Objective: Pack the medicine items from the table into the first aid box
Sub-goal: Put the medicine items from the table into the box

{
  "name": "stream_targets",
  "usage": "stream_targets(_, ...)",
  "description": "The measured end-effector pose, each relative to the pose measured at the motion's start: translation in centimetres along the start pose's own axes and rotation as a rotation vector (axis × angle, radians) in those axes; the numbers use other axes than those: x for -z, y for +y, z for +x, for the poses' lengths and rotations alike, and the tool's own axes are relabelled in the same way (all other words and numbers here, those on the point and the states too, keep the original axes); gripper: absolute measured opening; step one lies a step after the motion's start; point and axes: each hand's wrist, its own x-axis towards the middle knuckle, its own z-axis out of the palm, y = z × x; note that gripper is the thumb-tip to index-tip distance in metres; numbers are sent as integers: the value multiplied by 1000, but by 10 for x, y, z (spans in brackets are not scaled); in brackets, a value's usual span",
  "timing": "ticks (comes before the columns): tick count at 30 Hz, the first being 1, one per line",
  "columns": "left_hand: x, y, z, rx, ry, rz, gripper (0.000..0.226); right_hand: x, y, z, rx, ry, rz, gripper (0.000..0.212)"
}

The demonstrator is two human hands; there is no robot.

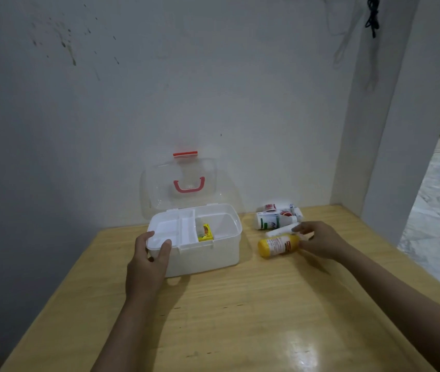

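A white first aid box stands open on the wooden table, its clear lid with a pink handle leaning back toward the wall. A white tray sits in the box's left half, and a small yellow packet lies inside beside it. My left hand grips the box's front left corner. A yellow bottle lies on its side to the right of the box. My right hand closes its fingertips on that bottle's cap end. Behind the bottle lie a white tube and a white-green bottle.
More small white and red medicine items are heaped near the wall at the table's back right. A white wall stands right behind the box, and a pillar rises at the table's right rear corner. The table's right edge drops to a tiled floor.
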Motion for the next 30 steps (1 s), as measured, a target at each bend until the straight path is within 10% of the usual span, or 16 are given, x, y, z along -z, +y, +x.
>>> stream_targets(20, -1, 0, -1, 22, 4, 7, 37, 31, -62, -27, 273, 148, 666, 16)
stream_targets(30, 2, 6, -2, 19, -21, 17, 42, -19, -154, -4, 470, 39, 281, 23)
